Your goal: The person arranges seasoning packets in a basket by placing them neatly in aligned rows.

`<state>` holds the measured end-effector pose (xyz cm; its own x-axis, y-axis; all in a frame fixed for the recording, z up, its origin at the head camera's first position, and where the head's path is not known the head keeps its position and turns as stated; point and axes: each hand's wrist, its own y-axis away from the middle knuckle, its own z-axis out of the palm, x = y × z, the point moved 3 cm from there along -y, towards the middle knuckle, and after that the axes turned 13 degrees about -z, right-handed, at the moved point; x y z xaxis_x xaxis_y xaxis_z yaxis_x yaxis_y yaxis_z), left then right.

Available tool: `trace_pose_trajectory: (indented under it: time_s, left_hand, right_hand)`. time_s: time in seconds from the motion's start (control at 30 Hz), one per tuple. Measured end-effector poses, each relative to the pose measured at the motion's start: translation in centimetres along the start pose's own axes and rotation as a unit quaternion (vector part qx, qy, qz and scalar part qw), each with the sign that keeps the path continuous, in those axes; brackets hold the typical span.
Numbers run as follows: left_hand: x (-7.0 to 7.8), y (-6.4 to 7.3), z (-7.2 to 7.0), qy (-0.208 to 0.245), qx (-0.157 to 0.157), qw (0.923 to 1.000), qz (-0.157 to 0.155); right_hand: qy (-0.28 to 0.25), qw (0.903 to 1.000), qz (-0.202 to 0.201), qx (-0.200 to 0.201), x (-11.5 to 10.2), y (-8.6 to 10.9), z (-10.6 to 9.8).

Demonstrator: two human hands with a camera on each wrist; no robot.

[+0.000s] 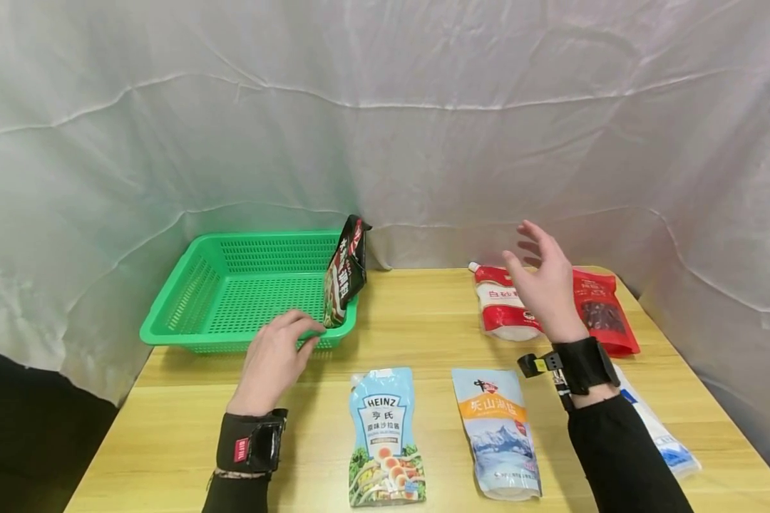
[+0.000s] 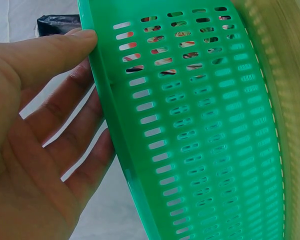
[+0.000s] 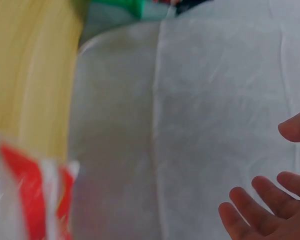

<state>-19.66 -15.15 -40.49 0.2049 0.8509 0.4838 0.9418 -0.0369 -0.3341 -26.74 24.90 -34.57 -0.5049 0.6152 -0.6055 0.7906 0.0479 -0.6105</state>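
Note:
My left hand (image 1: 276, 360) holds the near rim of a green plastic basket (image 1: 167, 333) close to its right corner. The left wrist view shows the thumb at the rim edge and the fingers (image 2: 65, 107) partly hidden behind it. Inside the basket, a black food packet (image 1: 346, 274) leans upright against the right end. Raised over the right side of the table, my right hand (image 1: 545, 292) has its fingers spread and holds nothing. In the head view it overlaps a red-and-white spouted pouch (image 1: 497, 303) and stands beside a red bag (image 1: 599, 313).
A light-blue Heinz salad dressing pouch (image 1: 385, 442) lies at the front middle of the table. Right of it is a blue-and-orange salt bag (image 1: 497, 438). A white-and-blue bag (image 1: 664, 434) is partly under the right forearm. Grey cloth (image 1: 423, 157) hangs behind the table.

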Motion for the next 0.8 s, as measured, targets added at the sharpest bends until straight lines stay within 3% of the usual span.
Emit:
trace_pose_trajectory:
  time_s: [0.13,0.3,0.43,0.6,0.8]
  left_hand:
    - [-0.1,-0.1,-0.1,0.0,-0.002,1.0,-0.006]
    - [-0.1,-0.2,-0.2,0.002,-0.001,1.0,-0.008]
    - [-0.1,0.0,-0.2,0.002,0.0,1.0,-0.006]
    - [-0.1,0.4,-0.1,-0.002,0.002,1.0,-0.001]
    - [0.0,0.0,0.1,0.0,0.002,1.0,0.003]
  right_hand:
    - [0.03,0.9972,0.063,-0.028,2.9,0.9,-0.7]
    - [0.06,0.9845,0.135,-0.095,6.8,1.9,-0.7]
    - [0.079,0.9689,0.177,-0.154,9.7,2.8,-0.3]
    - [0.089,0.9417,0.243,-0.215,12.1,4.0,0.0]
    - [0.079,0.9199,0.301,-0.239,13.6,4.4,-0.1]
